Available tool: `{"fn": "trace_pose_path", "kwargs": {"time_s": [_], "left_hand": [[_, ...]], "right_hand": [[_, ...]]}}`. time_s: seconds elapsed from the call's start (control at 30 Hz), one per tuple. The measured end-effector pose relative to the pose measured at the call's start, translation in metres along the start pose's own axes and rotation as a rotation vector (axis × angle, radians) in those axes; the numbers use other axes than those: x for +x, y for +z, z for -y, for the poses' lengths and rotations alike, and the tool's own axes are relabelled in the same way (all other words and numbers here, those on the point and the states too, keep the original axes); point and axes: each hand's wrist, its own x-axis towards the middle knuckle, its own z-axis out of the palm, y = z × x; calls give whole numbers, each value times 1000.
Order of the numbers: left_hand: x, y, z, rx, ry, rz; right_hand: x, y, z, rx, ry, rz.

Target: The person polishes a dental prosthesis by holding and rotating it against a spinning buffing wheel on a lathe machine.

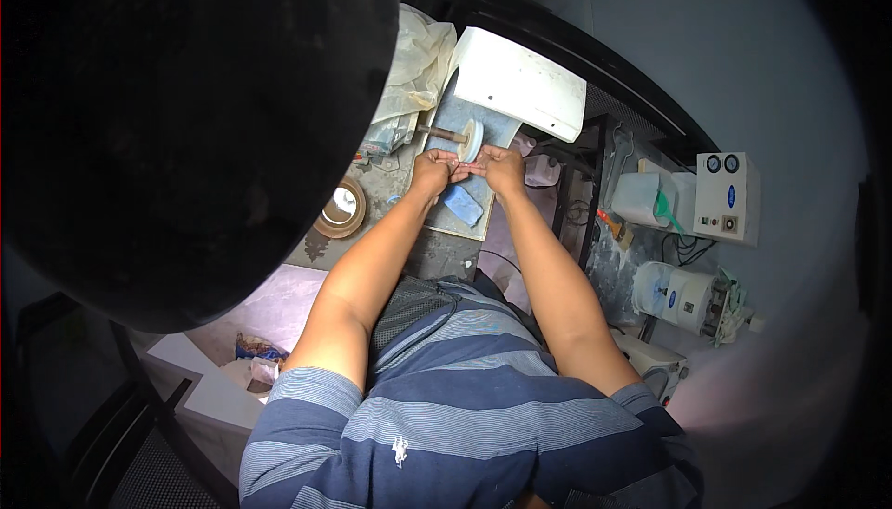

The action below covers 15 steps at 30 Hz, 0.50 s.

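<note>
Beyond the right hand, a white box bears a blue label.

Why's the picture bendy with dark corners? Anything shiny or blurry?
Head view: fisheye lens, so the long black rail curves and the corners darken; head view: a big, dark, rounded shape fills the upper left, while the boxy white cover looks brightest; head view: detail at the bare left hand is too tiny to judge.

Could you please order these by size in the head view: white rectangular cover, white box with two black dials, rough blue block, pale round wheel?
1. White cover
2. Dial box
3. Blue block, pale wheel: too alike to rank
</note>
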Motion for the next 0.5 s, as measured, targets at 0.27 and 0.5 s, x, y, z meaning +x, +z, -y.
{"fn": "trace_pose_path", "kwargs": {"time_s": [0.27, 0.5], "left_hand": [[8, 7, 0, 73, -1, -33], [7, 10, 5, 36, -31, 6]], "right_hand": [[11, -2, -6, 75, 59, -40], [6, -7, -9, -14, -31, -35]]}}
